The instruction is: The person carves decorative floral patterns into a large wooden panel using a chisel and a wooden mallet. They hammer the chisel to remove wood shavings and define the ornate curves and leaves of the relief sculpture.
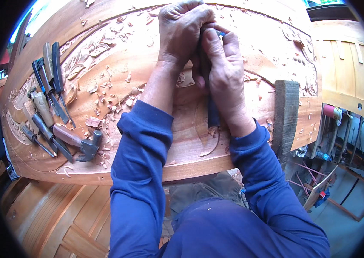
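Observation:
My left hand (182, 30) is closed in a fist over the carved wooden panel (177, 124), at the top middle. What its fingers hold is hidden. Close against it, my right hand (225, 69) grips a long, dark bar-shaped tool (212, 112), thumb pressed along its upper part. The tool's lower end points toward me, and the hands cover most of the rest. A small blue spot shows by the right fingertips. Curled wood shavings (104, 96) and carved leaf relief surround the hands.
Several chisels and gouges (40, 103) lie at the left, beside a hammer (89, 146) with a dark head. A dark wooden bar (286, 116) lies across the panel's right edge. Farther right are a pale wooden panel (352, 64) and a wooden frame (358, 217) on the floor.

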`<action>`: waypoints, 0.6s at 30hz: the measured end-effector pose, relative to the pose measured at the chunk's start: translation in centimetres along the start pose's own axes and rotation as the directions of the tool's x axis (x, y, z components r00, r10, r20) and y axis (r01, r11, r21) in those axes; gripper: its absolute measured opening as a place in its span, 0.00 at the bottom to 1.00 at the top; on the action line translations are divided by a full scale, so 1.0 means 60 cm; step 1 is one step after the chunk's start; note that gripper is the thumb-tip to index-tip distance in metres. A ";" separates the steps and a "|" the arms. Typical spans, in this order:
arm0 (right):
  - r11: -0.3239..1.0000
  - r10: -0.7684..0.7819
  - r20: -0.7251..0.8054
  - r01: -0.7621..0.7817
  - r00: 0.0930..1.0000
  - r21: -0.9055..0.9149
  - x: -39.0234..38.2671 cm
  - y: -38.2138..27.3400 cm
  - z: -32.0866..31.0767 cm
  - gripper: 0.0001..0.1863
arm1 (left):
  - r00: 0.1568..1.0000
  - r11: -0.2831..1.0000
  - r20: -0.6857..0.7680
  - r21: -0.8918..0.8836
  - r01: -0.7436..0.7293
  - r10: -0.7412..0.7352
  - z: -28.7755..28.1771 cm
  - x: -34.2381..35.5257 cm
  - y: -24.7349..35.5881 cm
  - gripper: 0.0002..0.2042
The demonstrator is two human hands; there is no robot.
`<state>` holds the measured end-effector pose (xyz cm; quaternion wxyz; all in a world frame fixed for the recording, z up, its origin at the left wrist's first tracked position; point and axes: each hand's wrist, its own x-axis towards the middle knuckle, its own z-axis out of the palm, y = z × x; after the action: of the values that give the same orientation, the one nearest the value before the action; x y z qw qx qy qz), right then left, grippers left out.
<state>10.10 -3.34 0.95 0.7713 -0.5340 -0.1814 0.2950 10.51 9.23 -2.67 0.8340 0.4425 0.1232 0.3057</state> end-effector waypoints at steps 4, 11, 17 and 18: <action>0.955 0.252 0.008 -0.250 0.968 0.157 0.045 -0.036 -0.047 0.21 | 0.989 0.955 -0.044 0.270 -0.123 0.140 0.012 0.012 0.022 0.18; 0.989 -0.056 -0.122 0.072 0.991 0.128 0.072 -0.023 -0.069 0.18 | 1.000 0.993 0.008 0.115 -0.004 0.003 0.016 -0.057 0.038 0.35; 0.982 -0.108 -0.029 0.111 0.994 0.150 0.049 -0.003 0.003 0.19 | 0.993 0.989 0.021 0.083 -0.121 0.120 0.015 -0.099 0.043 0.30; 0.980 -0.113 -0.030 0.116 0.993 0.159 0.049 0.003 0.005 0.19 | 0.997 0.997 0.031 0.003 -0.078 0.077 0.026 -0.099 0.059 0.27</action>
<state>12.09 -1.19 0.77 0.8294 -0.4618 -0.1793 0.2583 5.19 6.05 0.73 0.8224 0.4535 0.0935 0.3306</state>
